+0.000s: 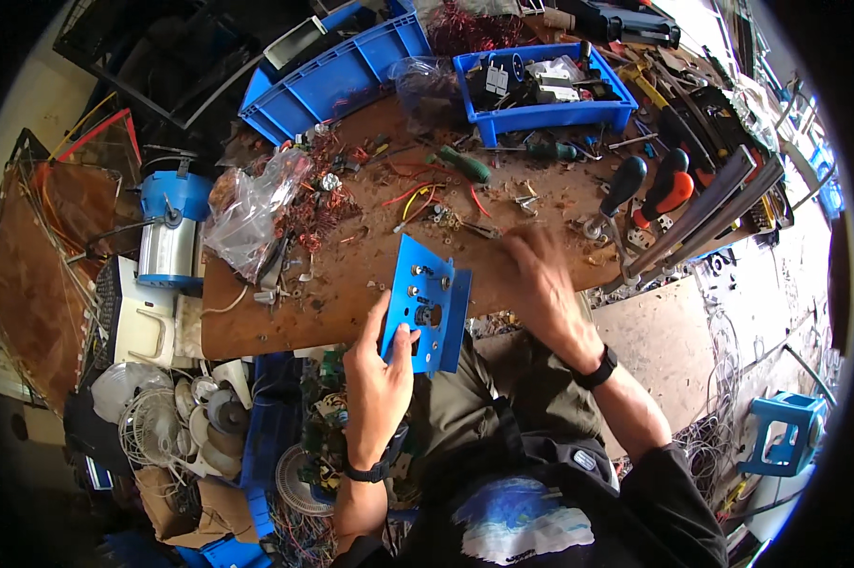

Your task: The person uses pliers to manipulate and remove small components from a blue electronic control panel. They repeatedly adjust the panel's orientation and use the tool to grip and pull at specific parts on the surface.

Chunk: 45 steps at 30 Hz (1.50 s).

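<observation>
Blue panel [425, 299] sits gripped in left hand [380, 381]; right hand [546, 295] blurred, its hold unclear.

Left grip [378, 377] pinching, right grip [547, 295] outstretched (blurred)

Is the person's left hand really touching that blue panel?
Touching. The head view shows the left hand gripping the blue panel by its lower left edge, thumb overlapping the face.

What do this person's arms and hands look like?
The left hand and right hand wear no gloves; the right one is blurred. Each wrist has a dark band. The right forearm is otherwise bare, up to a black sleeve near the elbow.
</observation>
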Motion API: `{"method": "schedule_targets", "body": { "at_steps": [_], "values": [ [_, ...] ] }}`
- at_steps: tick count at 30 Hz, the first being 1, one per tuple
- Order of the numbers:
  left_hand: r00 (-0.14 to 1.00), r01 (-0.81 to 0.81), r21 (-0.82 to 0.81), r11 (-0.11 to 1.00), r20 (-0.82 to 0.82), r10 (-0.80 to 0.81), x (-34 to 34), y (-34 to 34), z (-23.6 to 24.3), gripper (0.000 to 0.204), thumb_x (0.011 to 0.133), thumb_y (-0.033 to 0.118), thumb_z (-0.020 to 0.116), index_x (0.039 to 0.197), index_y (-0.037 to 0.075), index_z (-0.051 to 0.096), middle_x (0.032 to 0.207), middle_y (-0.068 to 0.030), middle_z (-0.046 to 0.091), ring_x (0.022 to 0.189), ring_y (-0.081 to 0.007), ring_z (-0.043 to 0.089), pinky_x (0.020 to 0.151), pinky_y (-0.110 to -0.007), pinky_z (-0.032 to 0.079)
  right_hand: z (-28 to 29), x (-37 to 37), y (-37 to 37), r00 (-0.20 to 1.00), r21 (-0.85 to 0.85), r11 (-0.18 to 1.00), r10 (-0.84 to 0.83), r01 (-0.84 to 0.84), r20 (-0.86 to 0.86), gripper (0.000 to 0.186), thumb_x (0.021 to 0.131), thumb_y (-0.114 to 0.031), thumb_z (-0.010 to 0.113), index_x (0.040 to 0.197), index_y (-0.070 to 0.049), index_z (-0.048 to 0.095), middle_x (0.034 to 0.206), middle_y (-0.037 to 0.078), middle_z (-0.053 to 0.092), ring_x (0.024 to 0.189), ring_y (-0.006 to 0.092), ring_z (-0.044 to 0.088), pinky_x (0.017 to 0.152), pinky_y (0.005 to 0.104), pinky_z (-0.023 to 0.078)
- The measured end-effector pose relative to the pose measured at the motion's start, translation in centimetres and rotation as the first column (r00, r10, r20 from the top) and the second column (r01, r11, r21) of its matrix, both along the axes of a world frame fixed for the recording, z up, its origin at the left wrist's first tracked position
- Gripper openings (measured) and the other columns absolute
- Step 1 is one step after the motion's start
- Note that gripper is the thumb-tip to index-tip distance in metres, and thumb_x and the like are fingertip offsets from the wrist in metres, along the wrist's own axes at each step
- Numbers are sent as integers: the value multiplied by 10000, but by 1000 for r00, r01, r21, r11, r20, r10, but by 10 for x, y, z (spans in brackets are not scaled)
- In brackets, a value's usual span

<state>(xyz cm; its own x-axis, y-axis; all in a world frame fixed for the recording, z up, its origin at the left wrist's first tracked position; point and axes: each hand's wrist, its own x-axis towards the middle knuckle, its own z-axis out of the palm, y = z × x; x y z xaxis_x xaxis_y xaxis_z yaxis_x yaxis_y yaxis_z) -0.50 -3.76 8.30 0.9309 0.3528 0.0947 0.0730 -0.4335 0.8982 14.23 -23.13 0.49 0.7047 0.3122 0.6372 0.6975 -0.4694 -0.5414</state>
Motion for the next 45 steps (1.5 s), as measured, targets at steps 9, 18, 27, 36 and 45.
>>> {"method": "schedule_targets", "body": {
  "at_steps": [9, 18, 27, 36, 45],
  "values": [
    [994, 21, 290, 957, 100, -53, -2, -14, -5, 405, 1049, 58, 590, 1438, -53, 564, 1142, -319, 712, 987, -445, 738, 812, -446, 579, 23, -46, 53, 790, 450, 880, 381, -151, -480, 280, 928, -196, 820, 1106, 6, 746, 1019, 165, 766, 917, 281, 749, 782, 385, 577],
    [999, 20, 283, 959, 42, -33, -3, -21, 2, 395, 1059, 50, 570, 1429, -86, 548, 1153, -346, 699, 1020, -479, 719, 813, -456, 582, 18, -49, 56, 781, 565, 817, 423, -111, -459, 230, 908, -114, 823, 1089, 5, 745, 987, 143, 771, 869, 212, 745, 800, 355, 581],
    [994, 31, 352, 936, 89, -66, -3, -22, 2, 390, 1048, 28, 569, 1423, -79, 549, 1065, -353, 700, 958, -505, 704, 758, -486, 569, 16, -50, 57, 812, 592, 793, 434, -140, -390, 206, 904, -45, 809, 1086, 12, 730, 991, 124, 738, 906, 201, 730, 817, 340, 581],
    [998, -4, 323, 946, 66, -18, -4, -24, 2, 389, 1040, 44, 579, 1413, -65, 563, 1083, -357, 694, 1000, -516, 688, 762, -482, 568, 20, -55, 53, 804, 518, 847, 388, -119, -450, 209, 928, -49, 804, 1117, -13, 723, 1040, 78, 741, 932, 135, 699, 816, 287, 562],
    [998, 12, 359, 933, 58, -35, -4, -21, -4, 409, 1017, 1, 580, 1419, -69, 559, 1042, -356, 698, 941, -499, 707, 757, -501, 573, 21, -55, 53, 822, 498, 862, 353, -99, -447, 208, 932, -55, 802, 1121, -12, 726, 979, 67, 756, 871, 109, 699, 770, 272, 554]
  ]
}}
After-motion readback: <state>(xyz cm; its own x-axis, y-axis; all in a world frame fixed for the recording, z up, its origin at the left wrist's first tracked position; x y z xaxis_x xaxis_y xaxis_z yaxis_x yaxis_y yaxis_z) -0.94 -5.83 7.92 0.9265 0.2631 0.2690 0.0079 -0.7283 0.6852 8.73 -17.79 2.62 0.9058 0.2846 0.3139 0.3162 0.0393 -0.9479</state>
